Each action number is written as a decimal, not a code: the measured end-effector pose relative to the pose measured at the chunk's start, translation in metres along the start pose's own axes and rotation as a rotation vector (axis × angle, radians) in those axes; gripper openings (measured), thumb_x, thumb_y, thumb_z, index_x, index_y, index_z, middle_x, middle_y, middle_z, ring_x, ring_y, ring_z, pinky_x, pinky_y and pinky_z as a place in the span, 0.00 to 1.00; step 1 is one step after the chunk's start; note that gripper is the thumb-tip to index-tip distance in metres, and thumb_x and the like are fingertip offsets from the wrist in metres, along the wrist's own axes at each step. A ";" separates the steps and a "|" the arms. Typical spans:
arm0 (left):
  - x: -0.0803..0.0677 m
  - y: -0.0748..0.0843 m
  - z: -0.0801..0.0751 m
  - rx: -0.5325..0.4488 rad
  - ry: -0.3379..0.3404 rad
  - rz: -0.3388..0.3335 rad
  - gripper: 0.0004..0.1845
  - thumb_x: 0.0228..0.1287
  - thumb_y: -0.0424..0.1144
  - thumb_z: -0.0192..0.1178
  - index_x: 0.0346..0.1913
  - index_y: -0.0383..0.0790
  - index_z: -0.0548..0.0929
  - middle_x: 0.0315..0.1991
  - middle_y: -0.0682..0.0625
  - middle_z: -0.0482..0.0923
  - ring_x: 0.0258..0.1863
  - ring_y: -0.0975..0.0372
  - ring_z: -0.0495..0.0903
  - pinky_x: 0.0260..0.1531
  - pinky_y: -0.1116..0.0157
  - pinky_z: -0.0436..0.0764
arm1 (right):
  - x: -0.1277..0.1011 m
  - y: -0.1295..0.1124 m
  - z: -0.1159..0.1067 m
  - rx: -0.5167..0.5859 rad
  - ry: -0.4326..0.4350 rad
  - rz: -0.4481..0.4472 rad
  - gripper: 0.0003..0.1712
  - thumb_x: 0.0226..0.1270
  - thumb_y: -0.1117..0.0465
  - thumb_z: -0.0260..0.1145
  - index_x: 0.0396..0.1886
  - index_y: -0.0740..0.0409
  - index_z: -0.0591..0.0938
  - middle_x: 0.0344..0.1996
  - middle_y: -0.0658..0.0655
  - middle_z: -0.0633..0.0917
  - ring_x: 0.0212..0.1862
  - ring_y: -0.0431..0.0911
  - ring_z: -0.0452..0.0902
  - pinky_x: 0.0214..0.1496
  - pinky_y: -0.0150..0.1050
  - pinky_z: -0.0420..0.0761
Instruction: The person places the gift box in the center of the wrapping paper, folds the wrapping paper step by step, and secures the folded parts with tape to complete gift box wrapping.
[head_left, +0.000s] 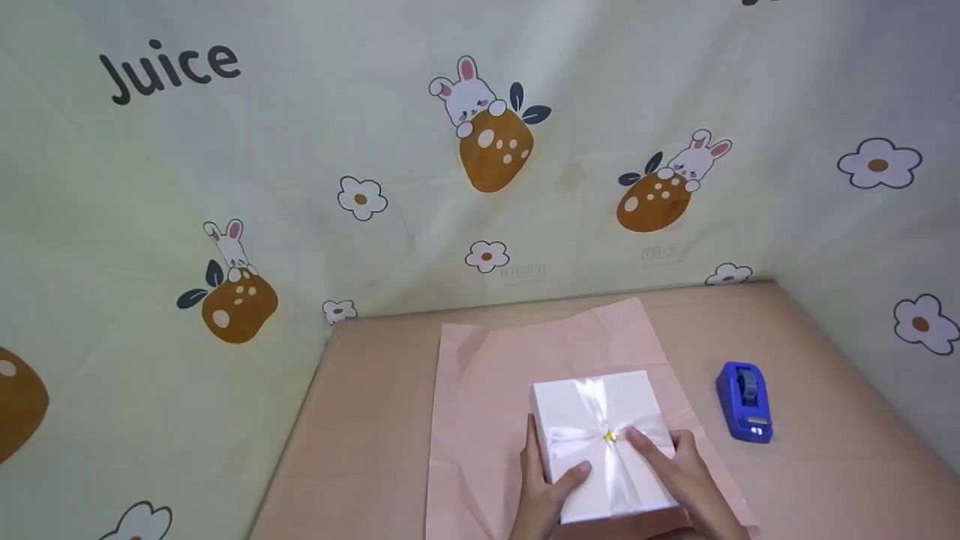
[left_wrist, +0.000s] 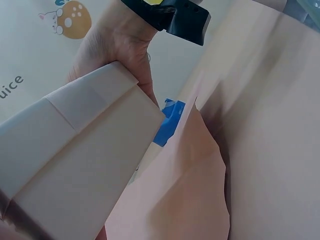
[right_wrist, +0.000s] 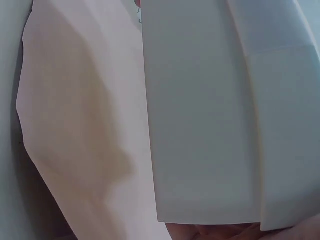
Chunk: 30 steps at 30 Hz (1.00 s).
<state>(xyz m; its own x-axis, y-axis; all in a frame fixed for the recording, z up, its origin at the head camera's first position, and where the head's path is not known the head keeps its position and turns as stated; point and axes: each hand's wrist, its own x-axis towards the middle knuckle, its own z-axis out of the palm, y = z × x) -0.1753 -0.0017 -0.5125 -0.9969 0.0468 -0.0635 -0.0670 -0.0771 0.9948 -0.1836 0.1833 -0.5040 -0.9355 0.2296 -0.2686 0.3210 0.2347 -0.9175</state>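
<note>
- Over a sheet of pink paper [head_left: 480, 390], a white box [head_left: 562, 409] is held between two hands, its lid crossed by white ribbon [head_left: 594, 397] meeting at a small gold ornament [head_left: 610, 436].
- Left hand [head_left: 541, 489] grasps the box's left side, thumb on top; the box hides parts of its other fingers.
- Right hand [head_left: 688, 474] grips the right side, thumb near the ornament; its fingertips are hidden.
- The box covers part of the paper, whose near end is cut off by the frame.
- In the right wrist view, the box blocks most of the hand.
- Right of the paper, a blue tape dispenser [head_left: 744, 405] stands on the tan table [head_left: 352, 427]; the left wrist view shows it partly covered.
- Behind hangs a rabbit-printed curtain [head_left: 300, 150], some lettering cropped.
</note>
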 end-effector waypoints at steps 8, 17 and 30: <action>0.008 0.008 -0.007 -0.045 0.000 -0.051 0.53 0.49 0.44 0.64 0.71 0.47 0.38 0.69 0.35 0.40 0.64 0.42 0.56 0.57 0.51 0.68 | 0.004 0.003 0.001 0.055 -0.032 -0.034 0.33 0.60 0.43 0.58 0.49 0.63 0.57 0.40 0.60 0.74 0.34 0.43 0.76 0.34 0.35 0.78; 0.022 0.012 -0.021 -0.110 0.029 -0.065 0.44 0.53 0.44 0.61 0.68 0.43 0.47 0.62 0.36 0.54 0.50 0.54 0.70 0.44 0.62 0.77 | 0.069 0.071 0.008 0.188 -0.069 -0.130 0.31 0.57 0.42 0.62 0.49 0.57 0.63 0.41 0.57 0.77 0.38 0.45 0.78 0.37 0.37 0.79; 0.045 0.013 -0.036 -0.094 0.110 -0.071 0.34 0.52 0.46 0.60 0.59 0.37 0.58 0.56 0.40 0.60 0.51 0.55 0.68 0.47 0.66 0.69 | 0.012 -0.012 0.013 0.293 -0.128 -0.106 0.28 0.63 0.54 0.58 0.57 0.67 0.64 0.53 0.63 0.73 0.44 0.42 0.74 0.42 0.32 0.76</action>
<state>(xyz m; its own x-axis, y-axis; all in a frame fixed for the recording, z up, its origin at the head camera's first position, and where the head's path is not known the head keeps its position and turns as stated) -0.2221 -0.0366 -0.5057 -0.9877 -0.0538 -0.1467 -0.1357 -0.1709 0.9759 -0.2010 0.1715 -0.5000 -0.9783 0.0940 -0.1848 0.1822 -0.0351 -0.9826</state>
